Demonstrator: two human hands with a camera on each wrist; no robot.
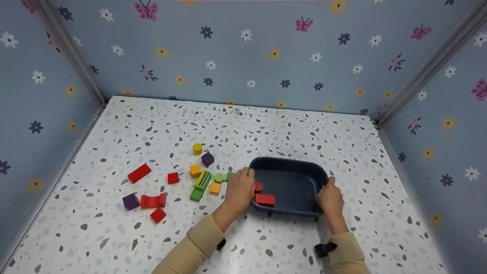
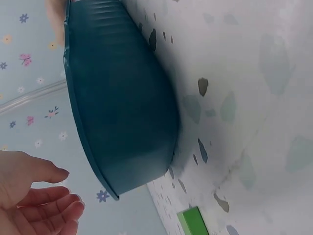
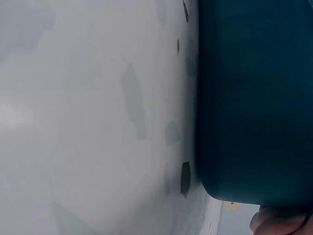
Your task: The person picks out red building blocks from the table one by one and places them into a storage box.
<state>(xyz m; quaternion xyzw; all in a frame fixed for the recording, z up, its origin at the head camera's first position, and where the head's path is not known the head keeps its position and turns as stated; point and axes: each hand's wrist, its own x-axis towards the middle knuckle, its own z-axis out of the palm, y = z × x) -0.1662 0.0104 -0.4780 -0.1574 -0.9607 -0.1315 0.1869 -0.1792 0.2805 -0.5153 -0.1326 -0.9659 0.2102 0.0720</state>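
A dark blue plastic tub (image 1: 289, 211) stands on the speckled tabletop, with a red rectangular block (image 1: 265, 199) and a red round block (image 1: 258, 187) inside at its left. My right hand (image 1: 331, 198) grips the tub's right rim; in the right wrist view only a few curled fingers (image 3: 279, 221) show against the end wall. By the left rim is my left hand (image 1: 240, 188). The left wrist view shows that hand (image 2: 36, 196) a little apart from the tub (image 2: 122, 98), fingers loosely bent and holding nothing. A green block (image 1: 230, 176) lies partly hidden behind the left hand.
Left of the tub lie scattered blocks: a striped block (image 1: 203, 180), orange block (image 1: 215, 188), yellow cylinder (image 1: 197, 148), purple cube (image 1: 207, 159) and red arch (image 1: 153, 201) among several others. Flower-patterned panels (image 1: 243, 49) enclose the tabletop (image 1: 304, 133) at the back and sides.
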